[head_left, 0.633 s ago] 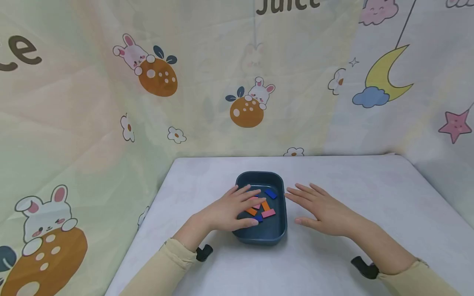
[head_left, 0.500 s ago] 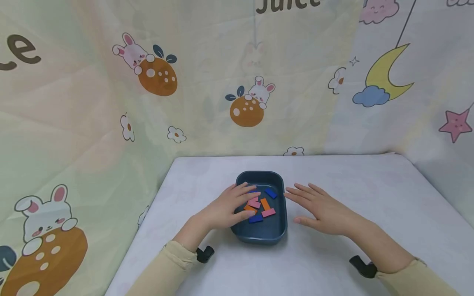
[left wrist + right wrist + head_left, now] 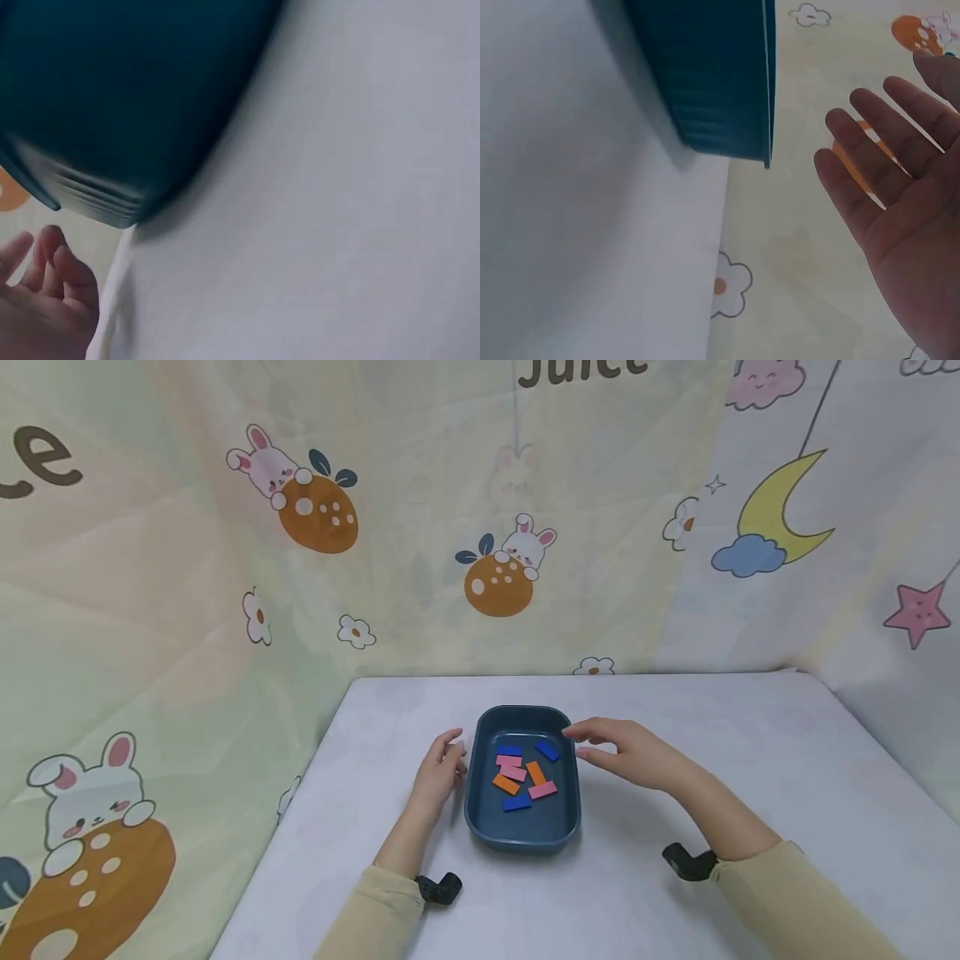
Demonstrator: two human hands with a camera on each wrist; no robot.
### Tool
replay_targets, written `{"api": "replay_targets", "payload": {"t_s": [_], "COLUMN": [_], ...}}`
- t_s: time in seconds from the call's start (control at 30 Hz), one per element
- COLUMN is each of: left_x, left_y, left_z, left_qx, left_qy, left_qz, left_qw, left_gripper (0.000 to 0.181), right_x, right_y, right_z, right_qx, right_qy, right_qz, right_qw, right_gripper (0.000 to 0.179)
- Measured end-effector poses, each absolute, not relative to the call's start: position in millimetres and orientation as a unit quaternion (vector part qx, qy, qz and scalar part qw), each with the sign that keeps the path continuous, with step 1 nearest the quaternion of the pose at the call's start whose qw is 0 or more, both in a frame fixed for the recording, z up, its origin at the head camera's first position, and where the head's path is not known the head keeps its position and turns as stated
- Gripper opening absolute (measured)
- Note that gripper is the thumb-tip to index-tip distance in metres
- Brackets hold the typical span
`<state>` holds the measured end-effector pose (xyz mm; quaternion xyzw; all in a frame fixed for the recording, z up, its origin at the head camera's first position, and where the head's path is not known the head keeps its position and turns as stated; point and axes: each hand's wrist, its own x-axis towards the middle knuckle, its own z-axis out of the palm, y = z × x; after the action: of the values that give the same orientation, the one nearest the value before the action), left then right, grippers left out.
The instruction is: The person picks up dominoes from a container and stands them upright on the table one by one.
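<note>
Left hand point(image 3: 437, 770) now beside the dark-blue, rounded-rectangular, plastic-looking tray point(image 3: 536, 833) on the white table point(image 3: 585, 910); both hands flank it.
Earlier over the flat blue, pink and orange rectangular blocks point(image 3: 513, 772) inside, it now curls loosely at nine o'clock, exposing them; right hand point(image 3: 630, 753), now at two, keeps fingers apart; neither grips anything, tray contact unclear.

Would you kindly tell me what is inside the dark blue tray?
The dark blue tray holds three blue blocks, three pink blocks and two orange blocks. What lies beneath them is covered from view.
</note>
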<state>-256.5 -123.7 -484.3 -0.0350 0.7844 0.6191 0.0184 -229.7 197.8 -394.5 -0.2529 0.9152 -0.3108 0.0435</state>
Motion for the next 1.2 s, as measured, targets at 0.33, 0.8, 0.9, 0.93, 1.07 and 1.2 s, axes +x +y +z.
{"api": "replay_targets", "payload": {"t_s": [0.33,0.8,0.9,0.93,1.07,1.2], "left_x": [-256,-257,-257,-256,-255,-254], "left_y": [-122,-122,-123,-123,-124,-126], "left_z": [-497,-504,-504,-504,-504,-505], "left_qx": [-0.021,0.02,0.019,0.019,0.013,0.011], "left_qy": [0.762,0.763,0.769,0.771,0.774,0.772], "left_qz": [0.646,0.644,0.636,0.634,0.63,0.631], "left_qw": [0.044,0.056,0.061,0.062,0.064,0.068], "left_gripper": [0.045,0.046,0.044,0.044,0.044,0.044], "right_x": [-265,-307,-313,-314,-317,-318], "right_y": [173,136,127,124,111,100], "right_z": [-394,-402,-408,-410,-420,-431], "right_qx": [-0.238,-0.226,-0.225,-0.223,-0.199,-0.168], "right_qy": [0.884,0.874,0.879,0.881,0.885,0.891], "right_qz": [-0.385,-0.384,-0.371,-0.368,-0.372,-0.371], "right_qw": [0.113,0.193,0.196,0.195,0.196,0.202], "right_gripper": [0.034,0.037,0.037,0.038,0.037,0.036]}}
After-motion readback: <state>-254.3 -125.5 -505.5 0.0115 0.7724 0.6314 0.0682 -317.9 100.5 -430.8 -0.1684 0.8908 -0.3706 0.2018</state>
